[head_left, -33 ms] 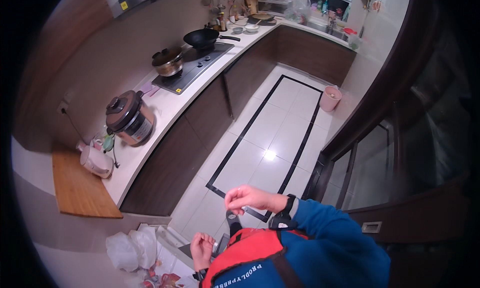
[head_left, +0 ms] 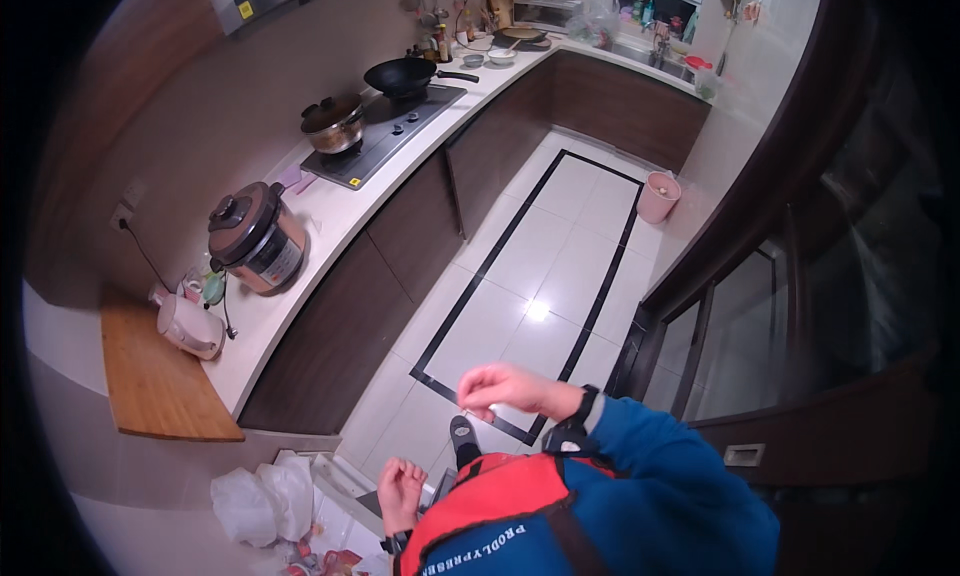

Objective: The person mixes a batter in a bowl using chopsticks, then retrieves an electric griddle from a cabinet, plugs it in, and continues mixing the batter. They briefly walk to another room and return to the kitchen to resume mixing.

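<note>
My right hand is held out in front of my body, above the tiled floor. Its fingers curl down toward the thumb, and I see nothing between them. Lower and to the left, my left hand is raised with its fingers loosely folded, and no object shows in it. Dark bands circle both wrists. Under my right hand a foot in a dark slipper stands on the floor. A red apron covers my front over blue sleeves. Neither hand touches the counter.
Along the left runs a white counter with a pink kettle, pressure cooker, lidded pot and black wok. A wooden board juts out nearby. White bags lie lower left. A pink bin stands by the right wall.
My right hand has shifted slightly right and up. My left hand has risen a little. More of the slippered foot shows, and the view has moved very slightly.
</note>
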{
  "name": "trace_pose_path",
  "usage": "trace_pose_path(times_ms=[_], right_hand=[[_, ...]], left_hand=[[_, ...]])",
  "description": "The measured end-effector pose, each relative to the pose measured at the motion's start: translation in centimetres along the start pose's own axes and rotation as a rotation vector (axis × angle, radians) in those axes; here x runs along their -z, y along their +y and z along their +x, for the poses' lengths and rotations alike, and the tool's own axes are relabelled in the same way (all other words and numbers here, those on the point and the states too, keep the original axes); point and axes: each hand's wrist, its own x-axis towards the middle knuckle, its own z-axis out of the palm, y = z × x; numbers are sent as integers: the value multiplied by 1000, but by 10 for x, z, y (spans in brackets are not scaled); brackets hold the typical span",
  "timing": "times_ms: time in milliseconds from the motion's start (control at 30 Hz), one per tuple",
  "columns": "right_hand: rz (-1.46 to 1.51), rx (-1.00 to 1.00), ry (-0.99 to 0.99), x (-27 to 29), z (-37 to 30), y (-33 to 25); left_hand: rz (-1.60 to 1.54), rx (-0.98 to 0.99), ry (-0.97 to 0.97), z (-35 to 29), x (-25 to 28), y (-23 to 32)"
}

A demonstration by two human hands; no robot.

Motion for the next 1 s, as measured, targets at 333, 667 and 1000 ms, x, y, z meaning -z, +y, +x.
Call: trace_pose_path(times_ms=[333,667,1000], right_hand=[[147,189,576,75,79,-26],[219,236,854,204,102,-55],[261,349,910,452,118,-159]], left_hand=[[77,110,-71,201,-29,150],[228,354,-295,413,-141,134],[191,364,-267,619,-300,68]])
